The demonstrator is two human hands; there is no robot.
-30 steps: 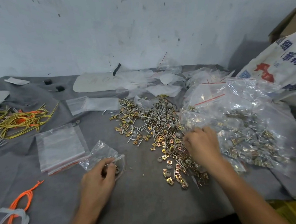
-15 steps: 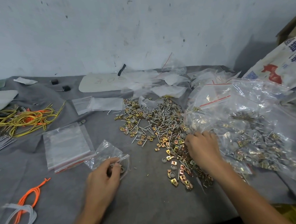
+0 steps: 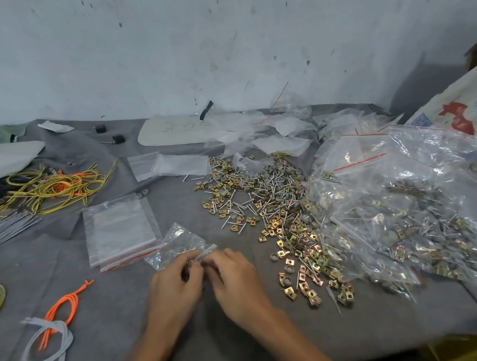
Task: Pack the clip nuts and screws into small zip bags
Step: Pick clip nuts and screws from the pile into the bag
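Head view: both hands meet mid-table toward the near edge, left hand [image 3: 174,282] and right hand [image 3: 234,275] pinched shut on the mouth of the small zip bag [image 3: 177,247]. The loose clip nuts and screws [image 3: 275,214] sit right of it. If that slippery mouth sags or pieces snag the zip track, I'd bet they spill onto the table [image 3: 325,339].

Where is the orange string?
In the head view, the orange string lies low on the left of the grey table, looped through a grey cord, left of the left hand.
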